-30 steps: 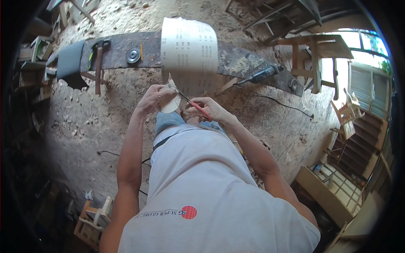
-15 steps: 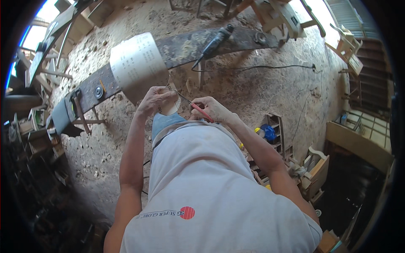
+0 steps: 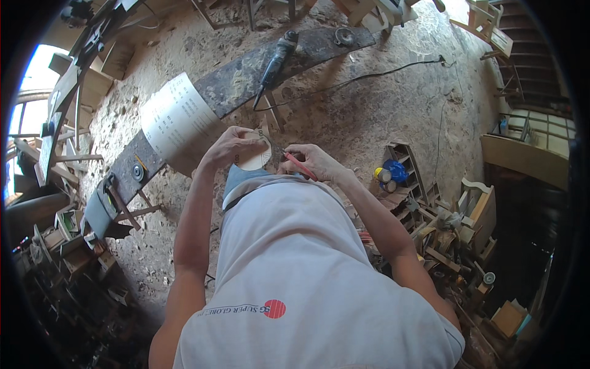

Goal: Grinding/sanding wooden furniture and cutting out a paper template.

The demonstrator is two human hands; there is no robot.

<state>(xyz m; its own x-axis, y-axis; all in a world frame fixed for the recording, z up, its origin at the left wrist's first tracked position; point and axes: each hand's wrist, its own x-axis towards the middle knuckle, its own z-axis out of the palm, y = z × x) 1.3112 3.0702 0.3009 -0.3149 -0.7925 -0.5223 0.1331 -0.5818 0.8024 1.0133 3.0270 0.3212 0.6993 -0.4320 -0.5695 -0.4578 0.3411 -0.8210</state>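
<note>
My left hand (image 3: 232,149) pinches a round piece of sandpaper (image 3: 255,161), its pale printed back facing up. A narrow offcut strip sticks up from the far edge of this piece. Just to the right, my right hand (image 3: 319,163) is closed around red-handled scissors (image 3: 299,166). Their short visible blades point at the disc's right edge; whether they touch it I cannot tell. Beyond my left hand, a large curled sheet of sandpaper (image 3: 178,117) with print on its back lies draped over a long dark bench (image 3: 236,86).
An angle grinder (image 3: 279,58) rests on the bench, its black cord (image 3: 362,79) running right. A round backing pad (image 3: 137,171) sits at the bench's left part. Wooden chairs (image 3: 482,27) stand far right. Yellow cans (image 3: 384,175) and a blue bundle (image 3: 396,170) sit right, near scrap wood.
The scissor blades, earlier reaching across the sandpaper's edge, have drawn back to the right. My view has shifted, so the bench and grinder appear farther left.
</note>
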